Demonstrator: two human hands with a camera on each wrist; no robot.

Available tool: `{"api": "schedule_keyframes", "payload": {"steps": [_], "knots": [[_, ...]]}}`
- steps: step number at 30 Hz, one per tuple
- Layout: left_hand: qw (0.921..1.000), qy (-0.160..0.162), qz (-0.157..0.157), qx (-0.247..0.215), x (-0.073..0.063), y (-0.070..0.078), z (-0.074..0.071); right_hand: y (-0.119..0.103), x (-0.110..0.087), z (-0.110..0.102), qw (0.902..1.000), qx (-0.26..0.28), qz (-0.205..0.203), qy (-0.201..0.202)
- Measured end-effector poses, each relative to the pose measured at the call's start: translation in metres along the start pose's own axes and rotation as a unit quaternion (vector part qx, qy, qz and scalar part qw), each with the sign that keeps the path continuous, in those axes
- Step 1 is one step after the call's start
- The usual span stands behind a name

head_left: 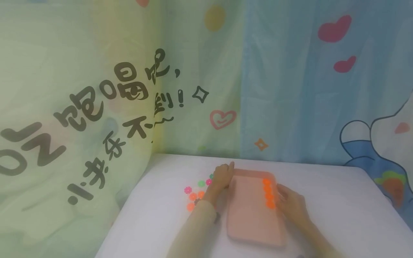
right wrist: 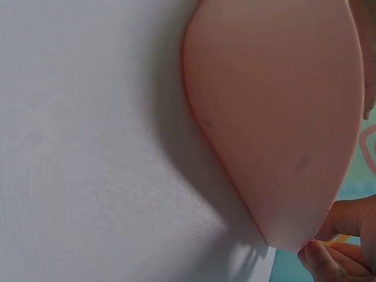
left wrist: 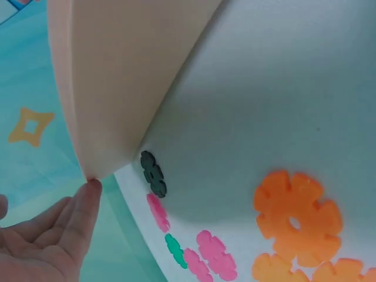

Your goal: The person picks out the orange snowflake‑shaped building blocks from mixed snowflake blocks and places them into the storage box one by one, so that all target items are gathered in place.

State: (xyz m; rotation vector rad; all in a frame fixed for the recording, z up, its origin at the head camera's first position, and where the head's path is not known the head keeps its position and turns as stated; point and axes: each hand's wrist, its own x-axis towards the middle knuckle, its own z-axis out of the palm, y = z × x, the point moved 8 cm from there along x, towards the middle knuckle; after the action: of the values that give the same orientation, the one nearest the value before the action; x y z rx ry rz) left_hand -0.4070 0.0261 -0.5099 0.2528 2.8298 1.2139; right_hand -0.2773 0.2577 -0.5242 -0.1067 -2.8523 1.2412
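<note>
A pink rectangular tray (head_left: pixel 250 211) lies lengthwise in the middle of the white table. Along its right inner side, several orange flower-shaped plastic pieces (head_left: pixel 269 193) form a column. My left hand (head_left: pixel 223 175) is at the far left corner; in the left wrist view its straight fingertips (left wrist: pixel 92 191) touch the tray's edge, with the thumb apart. On the right side, my right hand (head_left: pixel 294 206) pinches the rim between thumb and fingers, as the right wrist view shows beside the tray's outer wall (right wrist: pixel 276 129).
Left of the tray, loose flower pieces lie on the white table (head_left: pixel 145 222): orange (left wrist: pixel 298 217), pink (left wrist: pixel 216 254), green (head_left: pixel 201 183) and dark ones (left wrist: pixel 154 174). My left forearm partly covers them in the head view. A printed curtain (head_left: pixel 200 71) hangs behind the table.
</note>
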Motion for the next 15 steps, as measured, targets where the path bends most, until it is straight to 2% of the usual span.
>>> {"api": "schedule_keyframes", "payload": {"steps": [6,9,15], "knots": [[0.9997,-0.006,0.011,-0.021,0.003,-0.001,0.005,0.002,-0.001,-0.003,0.9999,0.005,0.012,0.005],[0.9997,-0.002,0.023,-0.012,0.003,-0.001,0.007,0.007,0.001,-0.002,0.9998,0.005,0.02,0.003],[0.9993,0.001,0.026,-0.025,0.0,0.001,0.004,0.029,0.009,-0.005,0.9995,0.014,0.024,0.018]]}}
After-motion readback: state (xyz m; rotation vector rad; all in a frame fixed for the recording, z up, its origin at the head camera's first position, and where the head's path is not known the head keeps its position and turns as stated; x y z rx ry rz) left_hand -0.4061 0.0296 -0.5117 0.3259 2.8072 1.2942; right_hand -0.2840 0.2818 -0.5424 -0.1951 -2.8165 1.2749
